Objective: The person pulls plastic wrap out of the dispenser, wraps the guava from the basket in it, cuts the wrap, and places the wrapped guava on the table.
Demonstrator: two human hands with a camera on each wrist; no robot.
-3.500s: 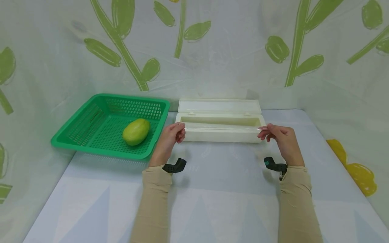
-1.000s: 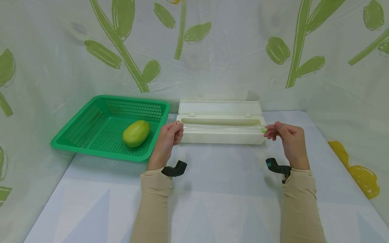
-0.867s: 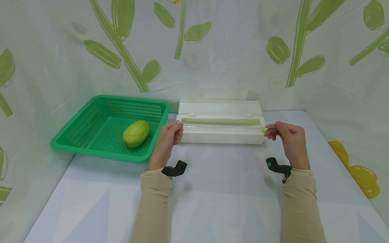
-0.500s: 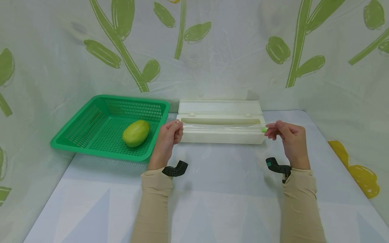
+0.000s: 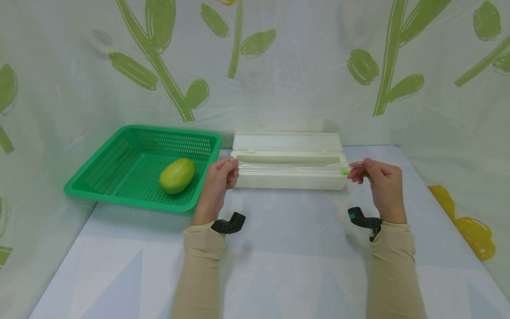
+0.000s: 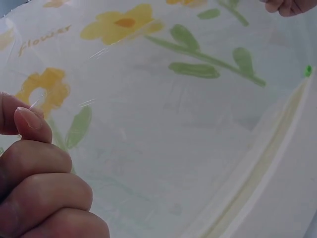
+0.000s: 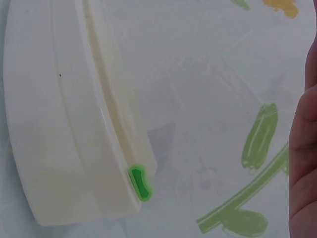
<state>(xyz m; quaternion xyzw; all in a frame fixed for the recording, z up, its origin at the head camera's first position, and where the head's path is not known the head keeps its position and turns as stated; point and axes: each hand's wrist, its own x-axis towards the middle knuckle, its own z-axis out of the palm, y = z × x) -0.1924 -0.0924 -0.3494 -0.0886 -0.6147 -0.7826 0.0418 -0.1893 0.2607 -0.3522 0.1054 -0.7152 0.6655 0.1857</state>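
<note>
In the head view a strip of clear cling film (image 5: 295,167) is stretched taut between both hands, over a white cling film dispenser (image 5: 291,181). My left hand (image 5: 215,190) pinches its left corner between thumb and forefinger, the other fingers curled. The right corner is pinched by my right hand (image 5: 380,186). Behind the film the dispenser's lid (image 5: 287,141) stands raised. A green cutter slider (image 7: 140,183) sits at the dispenser's right end. In the left wrist view the film shows only as faint glints in front of the left thumb (image 6: 32,119).
A green plastic basket (image 5: 131,201) stands to the left, close beside the left hand, with a yellow-green papaya-like fruit (image 5: 177,176) in it. A pale cloth with printed leaves hangs right behind the dispenser. The white table (image 5: 295,266) extends toward me.
Since the earliest frame my right hand has shifted slightly right, bringing the green slider into sight, and the film has risen a little off the dispenser. In the last second hardly anything moves.
</note>
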